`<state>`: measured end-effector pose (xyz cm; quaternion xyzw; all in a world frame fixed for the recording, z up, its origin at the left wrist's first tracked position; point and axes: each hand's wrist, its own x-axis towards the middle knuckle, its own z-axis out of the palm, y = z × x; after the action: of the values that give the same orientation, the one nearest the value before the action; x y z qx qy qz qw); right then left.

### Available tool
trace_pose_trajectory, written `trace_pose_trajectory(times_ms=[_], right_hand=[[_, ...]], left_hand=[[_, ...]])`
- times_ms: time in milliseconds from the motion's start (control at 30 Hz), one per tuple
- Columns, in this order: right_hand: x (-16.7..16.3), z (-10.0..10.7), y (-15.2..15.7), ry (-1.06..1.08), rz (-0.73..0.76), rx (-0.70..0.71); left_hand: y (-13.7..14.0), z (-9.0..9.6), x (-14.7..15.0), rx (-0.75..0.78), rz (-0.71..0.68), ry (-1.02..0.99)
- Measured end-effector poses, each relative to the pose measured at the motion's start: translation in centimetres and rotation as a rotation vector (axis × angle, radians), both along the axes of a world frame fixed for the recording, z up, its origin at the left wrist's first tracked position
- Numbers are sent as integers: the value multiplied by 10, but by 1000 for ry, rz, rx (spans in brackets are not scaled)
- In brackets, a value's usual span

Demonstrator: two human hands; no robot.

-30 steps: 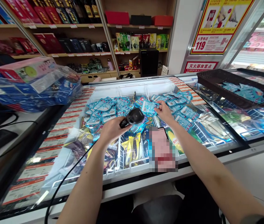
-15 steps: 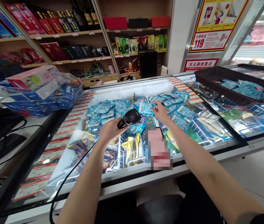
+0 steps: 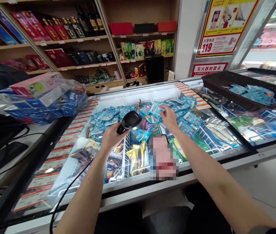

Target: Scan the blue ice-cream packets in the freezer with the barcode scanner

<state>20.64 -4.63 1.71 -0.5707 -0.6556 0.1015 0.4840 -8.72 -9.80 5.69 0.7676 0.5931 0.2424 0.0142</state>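
Observation:
My left hand (image 3: pixel 112 136) is wrapped round the handle of a black barcode scanner (image 3: pixel 131 120), whose head points right over the freezer. A black cable (image 3: pixel 76 178) trails from it down to the left. My right hand (image 3: pixel 169 117) pinches the right edge of a small blue packet (image 3: pixel 155 109), just right of the scanner and above other packets. Heaps of similar blue packets (image 3: pixel 106 114) lie to the left, and more packets (image 3: pixel 189 120) to the right. A phone (image 3: pixel 163 156) with a blurred-out screen lies on the freezer's front edge.
A brown plastic tray (image 3: pixel 216 86) with several blue packets stands on the freezer at right. Bagged boxes (image 3: pixel 43 100) are stacked at left. Yellow-wrapped ices (image 3: pixel 138 157) sit in wire baskets below. Behind stand stocked shelves (image 3: pixel 79 39).
The packet at my right hand has moved slightly up and now shows a different printed side, without the barcode facing me. My left hand and the scanner have shifted a little left.

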Motion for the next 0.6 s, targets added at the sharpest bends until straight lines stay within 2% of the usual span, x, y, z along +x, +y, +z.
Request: trace_pose_trajectory(times_ms=[200, 367, 600], right_hand=[[8, 0, -2, -295, -173, -7], [6, 6, -11, -438, -333, -15], [0, 3, -13, -598, -237, 25]], left_hand=[[9, -1, -15, 65, 62, -14], [10, -6, -26, 103, 118, -41], [12, -5, -38, 65, 153, -70]])
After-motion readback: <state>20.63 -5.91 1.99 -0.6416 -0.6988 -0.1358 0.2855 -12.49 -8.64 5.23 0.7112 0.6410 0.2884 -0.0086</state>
